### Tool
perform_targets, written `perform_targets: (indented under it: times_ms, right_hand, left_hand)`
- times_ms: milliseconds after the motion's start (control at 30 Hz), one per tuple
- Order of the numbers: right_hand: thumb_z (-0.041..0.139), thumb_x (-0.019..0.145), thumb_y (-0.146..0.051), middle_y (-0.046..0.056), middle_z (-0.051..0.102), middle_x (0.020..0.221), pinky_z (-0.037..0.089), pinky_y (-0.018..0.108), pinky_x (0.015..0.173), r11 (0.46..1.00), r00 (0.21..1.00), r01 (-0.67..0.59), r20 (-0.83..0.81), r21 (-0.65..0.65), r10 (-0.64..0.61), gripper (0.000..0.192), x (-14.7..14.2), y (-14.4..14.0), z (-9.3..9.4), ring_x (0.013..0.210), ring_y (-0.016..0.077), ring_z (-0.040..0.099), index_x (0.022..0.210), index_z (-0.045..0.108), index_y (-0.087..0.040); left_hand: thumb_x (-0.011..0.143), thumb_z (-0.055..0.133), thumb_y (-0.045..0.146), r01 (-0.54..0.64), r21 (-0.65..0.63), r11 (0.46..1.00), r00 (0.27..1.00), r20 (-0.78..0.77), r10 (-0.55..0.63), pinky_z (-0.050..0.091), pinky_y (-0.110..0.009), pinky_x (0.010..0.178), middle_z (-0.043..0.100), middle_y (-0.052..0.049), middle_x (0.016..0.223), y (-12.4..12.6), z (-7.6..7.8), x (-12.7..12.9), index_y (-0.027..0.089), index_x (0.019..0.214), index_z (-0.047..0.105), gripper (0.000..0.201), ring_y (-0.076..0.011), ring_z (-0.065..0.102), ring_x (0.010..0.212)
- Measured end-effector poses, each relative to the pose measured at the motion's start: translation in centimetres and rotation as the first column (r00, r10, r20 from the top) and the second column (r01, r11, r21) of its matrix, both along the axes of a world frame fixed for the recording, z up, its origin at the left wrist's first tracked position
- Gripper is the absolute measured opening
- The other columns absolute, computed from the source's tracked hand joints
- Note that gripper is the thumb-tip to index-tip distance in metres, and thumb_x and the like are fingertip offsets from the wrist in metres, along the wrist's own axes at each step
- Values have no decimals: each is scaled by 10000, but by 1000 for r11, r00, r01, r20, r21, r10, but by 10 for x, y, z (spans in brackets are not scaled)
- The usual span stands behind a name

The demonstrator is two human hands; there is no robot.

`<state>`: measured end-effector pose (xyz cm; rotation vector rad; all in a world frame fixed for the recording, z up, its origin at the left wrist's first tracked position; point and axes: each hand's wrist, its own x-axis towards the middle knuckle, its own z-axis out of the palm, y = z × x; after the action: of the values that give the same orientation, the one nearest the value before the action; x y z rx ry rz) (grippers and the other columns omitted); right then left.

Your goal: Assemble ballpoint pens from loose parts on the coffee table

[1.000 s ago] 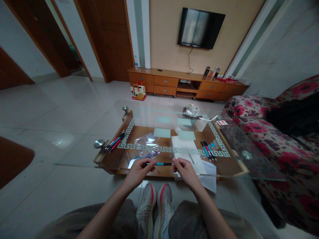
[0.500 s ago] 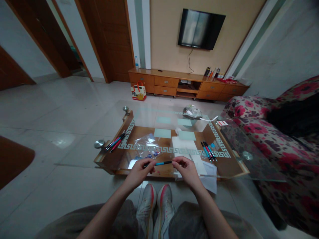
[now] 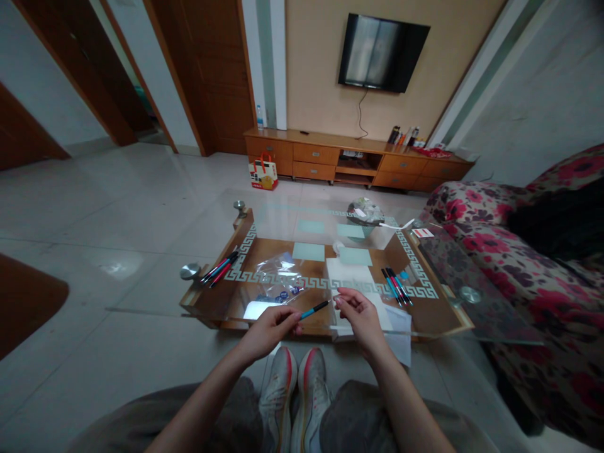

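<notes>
My left hand (image 3: 276, 327) is closed round one end of a blue pen (image 3: 311, 310) with a black grip, held level with the near edge of the glass table (image 3: 274, 319). The pen slants slightly up to the right, its thin tip pointing at my right hand (image 3: 357, 314). My right thumb and forefinger are pinched together just beyond the tip, apart from the pen. Anything between those fingers is too small to make out. To the right lies a row of several pens (image 3: 396, 286) in blue, red and black. Another bunch of pens (image 3: 219, 269) rests at the table's left.
A clear plastic bag (image 3: 278, 277) lies left of the middle of the table. Under the glass are a white box (image 3: 349, 270) and white paper (image 3: 400, 327). A bowl with a crumpled bag (image 3: 365, 211) sits at the far side. A flowered sofa (image 3: 509, 251) borders the right.
My right hand has come away from the pen's end, and a thin tip now shows there. The pen has tilted, its right end higher, still in my left hand.
</notes>
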<state>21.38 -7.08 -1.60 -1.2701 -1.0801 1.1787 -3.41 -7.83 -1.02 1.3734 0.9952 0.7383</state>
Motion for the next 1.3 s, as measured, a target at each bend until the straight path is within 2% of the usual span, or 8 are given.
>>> perform_targets:
  times_ms: [133,300,467,700,867,1033,1167,1300]
  right_hand:
    - [668,830,-412,76,705,918,471,307,670,985,938,106,316,137,-145,258,18,6,-6,789,204,624,952,686,-185]
    - [576,857,-247,62,698,903,469,345,771,966,728,-73,676,247,-117,130,26,7,-15,791,211,616,908,685,-200]
    - [537,848,-166,72,695,946,472,368,835,958,611,-148,785,244,-106,217,23,5,-23,904,241,617,1021,666,-194]
    - [534,851,-154,80,681,968,473,377,879,957,533,-178,840,228,-101,234,23,3,-19,953,251,608,1043,659,-202]
    - [586,860,-252,102,663,1018,487,382,856,956,588,-172,804,236,-93,277,24,3,-16,927,248,606,1122,641,-184]
    - [579,898,-436,110,664,997,502,347,732,968,777,3,609,252,-161,377,16,1,5,790,209,595,1155,625,-165]
    - [614,885,-501,70,675,896,486,278,651,988,933,-124,351,90,85,401,1,-7,22,762,182,614,1109,641,-170]
    - [610,890,-526,36,685,750,448,245,579,944,924,-326,193,-56,330,387,-10,-14,22,640,148,603,1020,675,-167]
  left_hand:
    - [897,574,522,-24,-29,999,999,32,24,491,-257,705,688,-45,777,0,1,1,145,893,692,395,-162,625,733]
    - [894,580,523,-28,-39,999,998,62,31,490,-257,703,695,-45,780,0,4,1,145,885,681,390,-158,628,724]
    - [897,584,515,-27,-51,998,997,73,31,485,-257,696,690,-45,779,1,3,0,141,882,670,384,-155,620,721]
    - [909,582,491,-23,-42,999,997,67,26,476,-247,690,692,-46,788,0,4,-1,137,899,678,366,-153,619,733]
    - [900,589,501,-35,-45,998,998,51,38,489,-256,696,696,-51,794,1,3,-1,135,937,690,382,-163,630,744]
    - [898,597,483,-49,6,999,999,-10,49,508,-276,726,706,-56,830,1,2,-1,146,1021,705,375,-177,646,781]
    - [899,611,438,-36,110,993,996,-71,44,511,-274,747,721,-65,912,-1,6,0,164,1048,719,330,-185,651,835]
    - [897,626,406,-27,228,973,989,-137,59,506,-286,821,733,-64,1007,-4,15,-1,197,1053,734,283,-201,650,930]
